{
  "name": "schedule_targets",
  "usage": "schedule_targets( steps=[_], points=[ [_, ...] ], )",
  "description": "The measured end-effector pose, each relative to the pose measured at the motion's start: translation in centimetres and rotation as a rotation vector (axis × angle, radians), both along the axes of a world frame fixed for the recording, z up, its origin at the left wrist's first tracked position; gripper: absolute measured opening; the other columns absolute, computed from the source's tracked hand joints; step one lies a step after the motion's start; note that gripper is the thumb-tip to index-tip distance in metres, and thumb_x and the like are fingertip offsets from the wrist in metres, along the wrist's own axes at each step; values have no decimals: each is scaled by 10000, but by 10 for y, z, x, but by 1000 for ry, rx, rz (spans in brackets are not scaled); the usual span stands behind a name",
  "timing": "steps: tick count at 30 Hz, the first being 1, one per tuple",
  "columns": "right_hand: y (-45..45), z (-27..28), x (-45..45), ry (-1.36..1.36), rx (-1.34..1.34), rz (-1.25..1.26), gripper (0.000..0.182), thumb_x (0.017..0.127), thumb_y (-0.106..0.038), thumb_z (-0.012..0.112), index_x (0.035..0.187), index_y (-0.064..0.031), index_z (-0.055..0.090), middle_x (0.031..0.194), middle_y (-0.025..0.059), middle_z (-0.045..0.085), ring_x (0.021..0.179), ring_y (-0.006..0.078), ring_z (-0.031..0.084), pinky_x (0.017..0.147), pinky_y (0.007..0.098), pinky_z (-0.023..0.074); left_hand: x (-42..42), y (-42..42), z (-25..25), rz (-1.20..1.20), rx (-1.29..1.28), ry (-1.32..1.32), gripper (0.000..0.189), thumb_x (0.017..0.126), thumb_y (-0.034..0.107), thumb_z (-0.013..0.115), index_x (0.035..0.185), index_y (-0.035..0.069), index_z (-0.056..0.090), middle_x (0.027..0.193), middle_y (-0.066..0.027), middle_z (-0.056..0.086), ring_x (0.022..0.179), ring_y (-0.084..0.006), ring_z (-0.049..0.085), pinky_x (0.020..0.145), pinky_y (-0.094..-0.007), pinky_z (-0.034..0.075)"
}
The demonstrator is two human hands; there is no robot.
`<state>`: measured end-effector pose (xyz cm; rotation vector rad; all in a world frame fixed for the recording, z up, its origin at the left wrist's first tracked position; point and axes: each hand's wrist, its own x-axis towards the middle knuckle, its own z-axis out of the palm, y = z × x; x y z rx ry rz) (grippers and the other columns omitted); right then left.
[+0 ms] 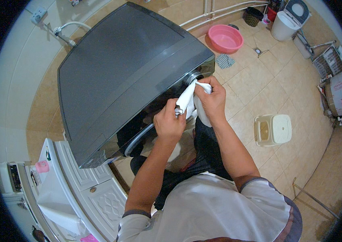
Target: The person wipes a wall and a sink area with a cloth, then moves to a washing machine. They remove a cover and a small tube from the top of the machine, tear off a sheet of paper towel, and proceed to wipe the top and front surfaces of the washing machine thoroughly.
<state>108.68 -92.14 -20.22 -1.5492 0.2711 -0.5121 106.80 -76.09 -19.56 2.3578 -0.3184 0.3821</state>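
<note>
A white cloth (pixel 186 97) is pinched between both hands in front of a dark grey washing machine (pixel 122 66). My left hand (pixel 170 121) grips its lower, bunched end. With bent fingers, my right hand (pixel 211 96) holds the upper part close to the silver control knob (pixel 194 78). Whether the cloth touches the knob, I cannot tell. A loose length of the cloth hangs below my right hand. Under my left hand, the curved rim of the machine's round door (pixel 137 139) shows on the glossy front.
A cream plastic stool (pixel 272 130) stands on the tiled floor to the right. Farther back are a pink basin (pixel 226 38), a striped rag (pixel 225 61) and a white bin (pixel 284 25). A white vanity cabinet (pixel 104 199) borders the left side. A pole (pixel 316 198) lies at lower right.
</note>
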Motion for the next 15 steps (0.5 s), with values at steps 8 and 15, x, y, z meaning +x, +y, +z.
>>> schedule_targets(
  steps=[8, 15],
  points=[
    [-14, -29, -18, 100, 11, -55, 161, 855, -123, 787, 944, -32, 689, 860, 59, 701, 788, 135, 630, 722, 306, 517, -11, -5, -21, -53, -28, 106, 306, 863, 212, 796, 1086, 65, 645, 863, -194, 731, 786, -430, 721, 682, -495, 555],
    [-24, -62, -40, 190, 206, 24, 208, 877, -124, 793, 1035, -18, 708, 932, 58, 705, 834, 131, 628, 752, 293, 513, -17, -3, -43, -14, -42, 145, 284, 890, 223, 792, 1058, 26, 676, 858, -202, 739, 781, -372, 739, 697, -449, 560]
  ],
)
